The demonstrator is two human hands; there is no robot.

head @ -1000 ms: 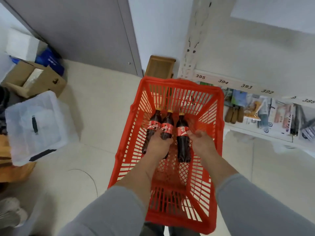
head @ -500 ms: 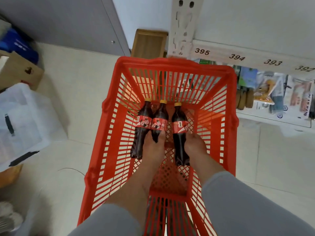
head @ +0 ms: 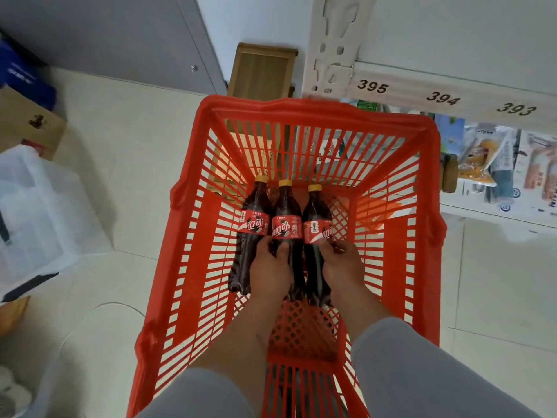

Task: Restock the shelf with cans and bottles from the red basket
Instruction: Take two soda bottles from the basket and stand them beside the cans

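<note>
Hands: left hand is gripping the middle bottle; right hand is gripping the right bottle.
Bottles: three are lying side by side, caps pointing away.
Place: red basket floor.

We cannot see the lower body of the middle bottle under the left hand, nor that hand's palm side. The red basket runs off the bottom edge. On the shelf, the packets blur past reading, cut at the right edge.
</note>
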